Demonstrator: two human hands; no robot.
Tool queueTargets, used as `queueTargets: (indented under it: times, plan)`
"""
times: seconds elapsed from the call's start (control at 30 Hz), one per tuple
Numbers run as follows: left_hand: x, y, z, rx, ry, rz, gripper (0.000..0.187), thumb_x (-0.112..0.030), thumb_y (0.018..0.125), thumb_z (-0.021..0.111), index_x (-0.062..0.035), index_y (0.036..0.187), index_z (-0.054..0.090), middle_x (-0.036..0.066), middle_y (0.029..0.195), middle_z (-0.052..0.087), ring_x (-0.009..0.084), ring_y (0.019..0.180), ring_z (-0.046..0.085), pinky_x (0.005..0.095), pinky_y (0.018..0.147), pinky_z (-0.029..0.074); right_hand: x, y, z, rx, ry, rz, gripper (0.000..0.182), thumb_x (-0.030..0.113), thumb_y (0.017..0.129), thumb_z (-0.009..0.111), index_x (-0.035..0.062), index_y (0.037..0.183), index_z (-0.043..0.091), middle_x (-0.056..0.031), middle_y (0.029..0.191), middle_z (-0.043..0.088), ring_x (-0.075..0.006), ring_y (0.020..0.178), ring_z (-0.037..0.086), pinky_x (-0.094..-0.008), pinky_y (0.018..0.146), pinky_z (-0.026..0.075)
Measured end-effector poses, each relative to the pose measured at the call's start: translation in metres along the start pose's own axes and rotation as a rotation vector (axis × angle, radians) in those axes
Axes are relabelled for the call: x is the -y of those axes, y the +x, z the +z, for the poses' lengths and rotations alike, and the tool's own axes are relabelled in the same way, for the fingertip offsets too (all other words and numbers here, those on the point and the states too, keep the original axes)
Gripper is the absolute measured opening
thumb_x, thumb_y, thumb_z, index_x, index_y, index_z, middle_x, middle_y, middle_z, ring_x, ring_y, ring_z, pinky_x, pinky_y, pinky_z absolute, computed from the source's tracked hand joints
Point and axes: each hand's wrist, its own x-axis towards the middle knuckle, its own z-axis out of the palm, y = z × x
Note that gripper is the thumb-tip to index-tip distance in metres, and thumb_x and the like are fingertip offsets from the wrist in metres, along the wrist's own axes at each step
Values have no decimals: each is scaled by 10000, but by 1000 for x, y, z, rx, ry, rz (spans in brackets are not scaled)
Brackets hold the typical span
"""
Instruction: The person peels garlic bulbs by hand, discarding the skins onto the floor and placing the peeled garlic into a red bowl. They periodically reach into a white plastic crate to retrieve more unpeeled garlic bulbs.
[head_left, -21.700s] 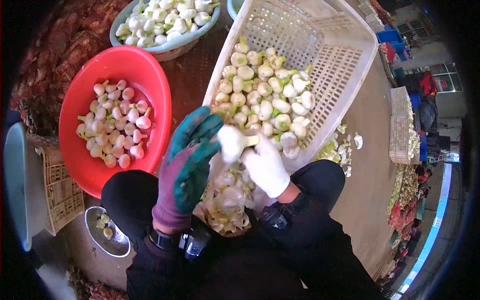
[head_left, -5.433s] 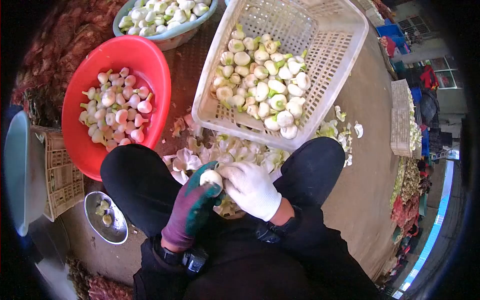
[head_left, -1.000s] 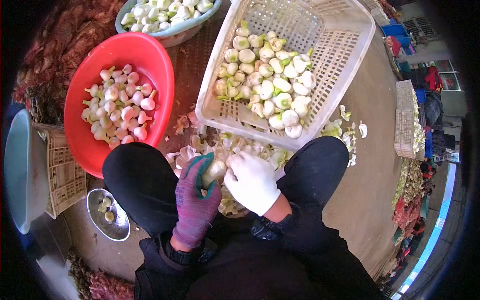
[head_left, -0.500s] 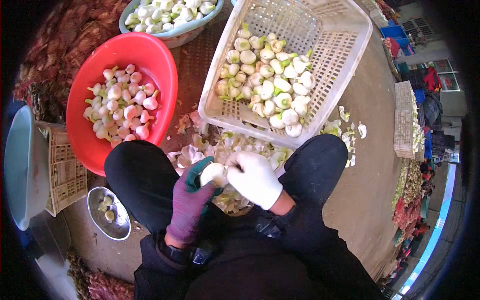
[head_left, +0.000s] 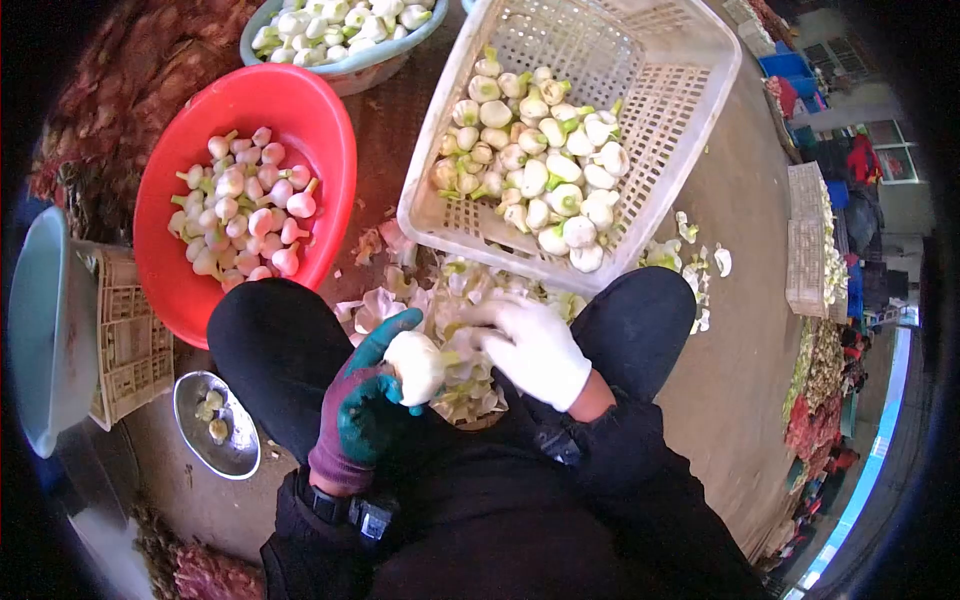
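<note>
My left hand, in a purple and green glove, is closed around a white garlic bulb. The bulb's stem end points right, toward my other hand. In a white glove, my right hand is just right of the bulb with its fingers stretched out and apart, apparently holding nothing. Peeled skins lie in a heap below both hands, between my knees. Beyond the heap, a white plastic crate holds many white bulbs. A red basin at the left contains pinkish bulbs with short stems.
A pale blue basin of white bulbs stands at the back. By my left knee is a metal bowl with a few small pieces. Another blue tub and a crate stand far left. Stacked crates line the right.
My right hand has drawn away from the bulb to the right and its fingers have spread. My left hand has turned, showing more of its green palm and the bulb.
</note>
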Motion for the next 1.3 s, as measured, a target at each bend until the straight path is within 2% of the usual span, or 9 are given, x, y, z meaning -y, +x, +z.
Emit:
queueTargets:
  times: [0.27,0.57,0.73,0.87,0.9,1.07,1.13,1.27,1.3]
  plan:
    - [19,9,7,43,-43,45,615,-242,880,600,-4,1402,378,76,1054,569,166,885,592,278,722,495,46,2,4,-135,-77,-191,120,95,776,653,80,888,614,-114,872,645,-321,813,622,-434,731,498]
    - [-3,-3,16,130,274,-10,910,-219,727,751,-57,1486,274,46,1156,493,139,1043,501,272,883,450,25,2,8,183,368,250,206,176,810,608,8,928,628,-179,844,615,-315,790,615,-380,719,483]
    - [7,7,8,92,521,86,903,-145,712,735,-55,1482,274,60,1250,474,157,1112,477,303,968,407,28,-11,15,8,338,47,174,122,829,611,12,964,603,-175,860,596,-316,814,602,-389,730,471]
    - [27,11,16,123,988,414,899,-51,696,718,-51,1477,273,93,1346,451,190,1229,444,326,1056,341,10,-5,31,-60,238,128,136,141,839,579,16,890,569,-197,806,583,-389,776,587,-454,682,463]
    - [22,7,20,111,756,330,883,-6,697,706,-45,1470,281,110,1359,444,209,1277,416,337,1082,315,9,-4,30,24,389,274,95,105,838,569,27,892,575,-178,794,591,-383,759,593,-448,677,471]
    - [25,10,8,-24,513,135,714,8,802,651,-26,1434,321,90,1332,468,190,1202,485,308,1004,409,33,-4,13,-264,255,-187,147,38,825,590,72,968,575,-131,799,611,-327,729,620,-412,664,487]
    - [26,12,7,-130,367,-9,609,30,810,638,-1,1367,395,70,1228,543,150,1101,549,267,933,455,38,-4,9,-174,370,-107,68,25,860,539,41,921,564,-110,795,609,-250,730,631,-358,654,489]
    - [17,18,10,-59,257,17,408,-117,871,601,34,1233,485,52,1063,619,141,926,611,249,802,484,36,-2,3,-118,681,245,126,16,808,600,58,922,567,-93,831,600,-282,745,602,-357,673,479]
    - [35,23,-6,13,345,159,435,-202,874,584,30,1228,483,71,1066,630,154,906,616,252,765,478,32,1,6,-182,1093,362,117,12,813,600,61,914,565,-80,844,591,-238,759,586,-327,687,468]
